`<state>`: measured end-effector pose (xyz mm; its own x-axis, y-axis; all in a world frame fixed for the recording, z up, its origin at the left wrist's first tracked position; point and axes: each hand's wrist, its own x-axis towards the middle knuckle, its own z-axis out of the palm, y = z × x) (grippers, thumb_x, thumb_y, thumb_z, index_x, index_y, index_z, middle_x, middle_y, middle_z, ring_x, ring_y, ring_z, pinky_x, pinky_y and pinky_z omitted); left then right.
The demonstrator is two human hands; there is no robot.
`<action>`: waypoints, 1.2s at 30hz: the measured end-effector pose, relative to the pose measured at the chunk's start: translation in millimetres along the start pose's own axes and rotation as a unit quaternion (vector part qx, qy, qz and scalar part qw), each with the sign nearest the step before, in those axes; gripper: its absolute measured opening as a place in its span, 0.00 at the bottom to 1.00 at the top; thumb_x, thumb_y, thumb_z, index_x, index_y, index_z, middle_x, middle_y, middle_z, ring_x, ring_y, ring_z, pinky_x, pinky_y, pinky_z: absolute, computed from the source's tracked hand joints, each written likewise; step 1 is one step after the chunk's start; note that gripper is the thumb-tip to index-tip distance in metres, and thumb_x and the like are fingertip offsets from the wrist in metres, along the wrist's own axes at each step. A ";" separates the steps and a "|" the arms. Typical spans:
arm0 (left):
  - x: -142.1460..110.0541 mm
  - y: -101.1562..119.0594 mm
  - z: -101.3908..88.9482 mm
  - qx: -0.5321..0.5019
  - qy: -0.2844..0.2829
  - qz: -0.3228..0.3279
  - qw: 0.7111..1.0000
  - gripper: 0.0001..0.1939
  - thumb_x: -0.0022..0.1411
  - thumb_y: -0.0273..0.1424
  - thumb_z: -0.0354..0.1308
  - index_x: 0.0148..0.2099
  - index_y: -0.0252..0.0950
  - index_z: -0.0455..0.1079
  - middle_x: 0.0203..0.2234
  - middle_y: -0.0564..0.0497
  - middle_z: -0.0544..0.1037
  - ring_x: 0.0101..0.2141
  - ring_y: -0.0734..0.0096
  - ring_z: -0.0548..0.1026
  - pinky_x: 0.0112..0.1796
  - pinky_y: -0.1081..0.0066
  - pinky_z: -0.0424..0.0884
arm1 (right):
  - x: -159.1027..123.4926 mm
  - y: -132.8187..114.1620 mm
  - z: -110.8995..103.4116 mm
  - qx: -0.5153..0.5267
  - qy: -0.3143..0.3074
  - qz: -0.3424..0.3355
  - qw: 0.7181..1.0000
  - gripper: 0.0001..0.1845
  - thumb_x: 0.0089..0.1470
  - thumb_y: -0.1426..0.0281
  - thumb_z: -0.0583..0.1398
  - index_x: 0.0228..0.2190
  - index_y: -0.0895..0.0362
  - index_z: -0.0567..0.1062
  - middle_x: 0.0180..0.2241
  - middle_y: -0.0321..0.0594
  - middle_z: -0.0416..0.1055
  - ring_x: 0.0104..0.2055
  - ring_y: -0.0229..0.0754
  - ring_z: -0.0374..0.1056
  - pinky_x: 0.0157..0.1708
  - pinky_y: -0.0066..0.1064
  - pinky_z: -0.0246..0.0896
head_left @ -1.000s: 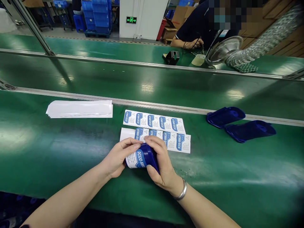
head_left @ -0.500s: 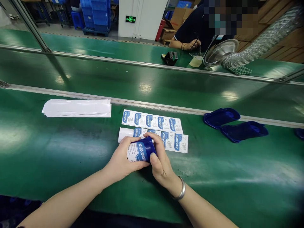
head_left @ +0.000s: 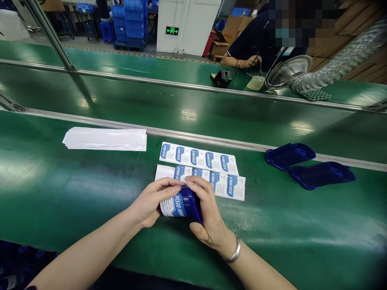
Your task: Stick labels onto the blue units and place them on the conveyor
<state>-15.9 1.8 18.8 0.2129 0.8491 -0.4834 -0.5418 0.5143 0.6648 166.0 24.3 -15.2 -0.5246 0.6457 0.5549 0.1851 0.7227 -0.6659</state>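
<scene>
Both my hands hold a dark blue plastic part with a white-and-blue label on its side, just above the green table. My left hand wraps its left end, fingers curled over the top. My right hand grips the right end, thumb and fingers pressed on it. Just behind lie two label sheets, one partly used.
A stack of white backing strips lies at the left. Two more blue plastic parts rest at the right by the metal rail. Across the green belt another person works beside a metal funnel and a small black holder.
My hands turned the blue part slightly and shifted fingers over its label, then settled back; the camera view drifted a little. Nothing else on the table moved.
</scene>
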 end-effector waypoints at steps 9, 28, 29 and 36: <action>0.6 -0.6 -0.8 -0.004 -0.008 -0.012 1.000 0.16 0.53 0.37 0.73 0.42 0.35 0.79 0.37 0.47 0.79 0.38 0.66 0.76 0.41 0.67 0.71 | -0.1 -1.0 -0.4 0.023 -0.005 0.018 1.000 0.34 0.68 0.44 0.47 0.67 0.48 0.56 0.57 0.49 0.58 0.59 0.61 0.58 0.58 0.60 0.57; 2.1 -16.8 -5.8 0.372 0.023 0.275 0.886 0.23 0.55 0.40 0.71 0.53 0.43 0.73 0.55 0.44 0.72 0.58 0.52 0.69 0.60 0.53 0.62 | -15.6 -12.4 17.1 0.036 0.081 0.180 0.980 0.28 0.72 0.52 0.45 0.66 0.49 0.53 0.62 0.48 0.55 0.65 0.58 0.54 0.63 0.59 0.54; 2.7 -17.5 -6.0 0.381 0.019 0.275 0.882 0.25 0.55 0.39 0.71 0.54 0.43 0.72 0.55 0.44 0.71 0.58 0.52 0.68 0.60 0.53 0.62 | -15.6 -12.7 17.0 0.043 0.082 0.190 0.977 0.28 0.72 0.52 0.45 0.66 0.49 0.54 0.62 0.48 0.55 0.65 0.58 0.54 0.64 0.59 0.53; 6.8 -21.3 -7.9 0.433 0.010 0.265 0.862 0.32 0.52 0.38 0.73 0.57 0.41 0.68 0.55 0.43 0.69 0.59 0.51 0.67 0.61 0.53 0.62 | -13.0 -10.5 15.9 0.079 0.086 0.242 0.963 0.29 0.71 0.50 0.47 0.65 0.51 0.57 0.62 0.48 0.57 0.65 0.56 0.55 0.65 0.56 0.54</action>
<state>-9.4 -4.4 -3.2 0.1036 0.9945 0.0152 0.2522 -0.0411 0.9668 157.7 4.4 -23.3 -0.2601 0.9386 0.2265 0.2368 0.2894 -0.9275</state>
